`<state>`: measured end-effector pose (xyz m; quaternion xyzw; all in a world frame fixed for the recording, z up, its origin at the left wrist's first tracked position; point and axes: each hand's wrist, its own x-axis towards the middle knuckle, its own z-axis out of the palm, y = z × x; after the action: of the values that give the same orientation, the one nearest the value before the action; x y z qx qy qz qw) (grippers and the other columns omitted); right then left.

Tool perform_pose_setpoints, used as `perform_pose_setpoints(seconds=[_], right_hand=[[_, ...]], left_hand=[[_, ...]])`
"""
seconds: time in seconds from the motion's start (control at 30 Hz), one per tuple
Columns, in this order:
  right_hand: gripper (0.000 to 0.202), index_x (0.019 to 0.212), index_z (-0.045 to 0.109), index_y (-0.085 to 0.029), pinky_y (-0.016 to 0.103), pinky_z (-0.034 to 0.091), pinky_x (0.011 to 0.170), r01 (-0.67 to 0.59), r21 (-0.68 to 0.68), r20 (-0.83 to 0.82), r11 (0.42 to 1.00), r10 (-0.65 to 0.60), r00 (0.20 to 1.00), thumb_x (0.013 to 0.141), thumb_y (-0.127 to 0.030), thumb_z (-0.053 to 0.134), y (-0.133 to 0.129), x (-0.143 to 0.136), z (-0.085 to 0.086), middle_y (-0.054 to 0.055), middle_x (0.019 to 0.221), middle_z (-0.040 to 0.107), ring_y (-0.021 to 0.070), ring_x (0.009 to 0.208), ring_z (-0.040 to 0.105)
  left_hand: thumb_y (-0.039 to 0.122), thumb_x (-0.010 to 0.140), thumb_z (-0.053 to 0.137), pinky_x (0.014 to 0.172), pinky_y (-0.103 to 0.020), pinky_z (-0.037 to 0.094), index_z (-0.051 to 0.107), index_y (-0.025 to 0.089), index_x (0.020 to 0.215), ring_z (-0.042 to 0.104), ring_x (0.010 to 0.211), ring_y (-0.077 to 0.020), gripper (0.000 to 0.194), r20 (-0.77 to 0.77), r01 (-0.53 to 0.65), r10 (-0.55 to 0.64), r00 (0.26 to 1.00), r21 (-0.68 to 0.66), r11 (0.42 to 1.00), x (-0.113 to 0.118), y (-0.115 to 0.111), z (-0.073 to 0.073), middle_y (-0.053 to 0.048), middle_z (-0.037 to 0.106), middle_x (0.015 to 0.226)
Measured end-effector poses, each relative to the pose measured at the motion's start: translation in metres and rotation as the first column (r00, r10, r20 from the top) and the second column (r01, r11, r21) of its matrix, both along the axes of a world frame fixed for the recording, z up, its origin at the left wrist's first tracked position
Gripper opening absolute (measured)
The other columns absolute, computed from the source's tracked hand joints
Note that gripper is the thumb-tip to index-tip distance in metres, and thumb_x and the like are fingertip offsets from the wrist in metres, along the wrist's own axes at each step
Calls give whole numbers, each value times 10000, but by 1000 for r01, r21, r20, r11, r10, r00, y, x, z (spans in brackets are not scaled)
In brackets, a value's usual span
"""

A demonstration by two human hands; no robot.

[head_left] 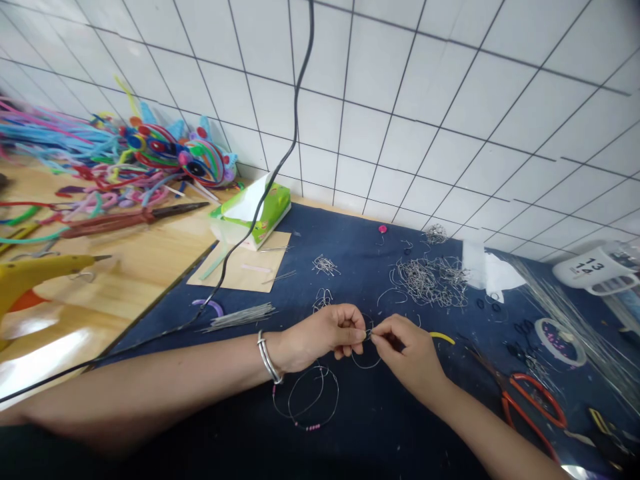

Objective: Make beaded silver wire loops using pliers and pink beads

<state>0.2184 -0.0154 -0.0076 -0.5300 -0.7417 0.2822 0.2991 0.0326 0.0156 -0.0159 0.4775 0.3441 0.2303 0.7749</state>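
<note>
Above the dark blue cloth, my left hand and my right hand meet fingertip to fingertip. Both are closed in a pinch on a thin wire, whose loop hangs between and below them. The exact spot they grip is too small to make out. Just below my left wrist lies a looped wire strand with several pink beads on it. Behind the hands are a small cluster of wire pieces and a large tangle of bent wire pieces.
Red-handled scissors and a white round dish with pink beads lie right. Straight wires, a tissue box, pliers and a yellow glue gun are left. A black cable crosses the view.
</note>
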Motion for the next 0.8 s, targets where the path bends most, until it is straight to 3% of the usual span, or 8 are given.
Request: perform_pose_setpoints(seconds=[0.1,0.2,0.33,0.4,0.5,0.6,0.7,0.8], right_hand=[[62,721,569,-188,221,415,526,25,-230,-92,973,-47,995,771,-207,536,0,0,2,-24,648,535,92,560,500],[91,782,557,-177,216,429,460,-56,-482,-276,874,-91,957,783,-264,531,2,2,1,-41,584,520,85,481,493],[133,807,550,-161,230,444,469,-195,-569,-489,799,-137,862,785,-292,546,3,3,-1,-46,529,535,87,454,503],[141,806,552,-154,234,445,478,-230,-590,-540,774,-166,825,781,-292,560,3,3,-2,-39,532,551,88,453,512],[138,806,556,-146,239,452,497,-262,-605,-583,752,-194,789,778,-281,570,1,2,-2,-27,558,564,90,477,530],[127,807,560,-145,238,457,516,-278,-595,-614,754,-203,763,780,-269,569,0,1,-1,-20,604,566,90,514,542],[145,807,556,-147,237,458,519,-260,-584,-601,769,-195,775,775,-287,576,-1,1,-1,-22,605,565,90,518,543],[159,796,542,-153,245,468,528,-214,-552,-548,806,-158,821,776,-308,571,-2,2,0,-25,580,570,98,513,550]], left_hand=[[253,776,568,507,-197,369,522,153,809,488,564,-80,115,-32,6,-4,999,71,997,1,-1,1,-4,591,678],[256,794,539,529,-207,397,520,154,807,504,593,-89,104,-61,9,1,998,163,987,2,-2,2,-2,577,690],[223,812,495,534,-214,406,516,161,798,491,584,-90,67,-156,30,25,987,343,939,3,-2,5,9,547,685],[187,812,482,557,-223,400,526,165,790,486,603,-97,55,-240,43,91,967,503,863,2,-3,6,8,545,687],[145,815,454,622,-248,395,540,165,788,492,665,-119,92,-327,107,215,920,740,664,1,-5,7,-10,556,719],[139,826,423,637,-260,390,540,160,808,495,693,-137,121,-375,202,272,886,842,501,0,-6,5,-32,559,749],[123,814,419,621,-259,386,536,160,816,493,681,-142,123,-404,260,290,867,865,428,0,-6,3,-37,554,739],[103,785,437,603,-255,383,534,160,788,483,644,-137,112,-404,267,305,862,874,405,0,-5,3,-29,546,698]])
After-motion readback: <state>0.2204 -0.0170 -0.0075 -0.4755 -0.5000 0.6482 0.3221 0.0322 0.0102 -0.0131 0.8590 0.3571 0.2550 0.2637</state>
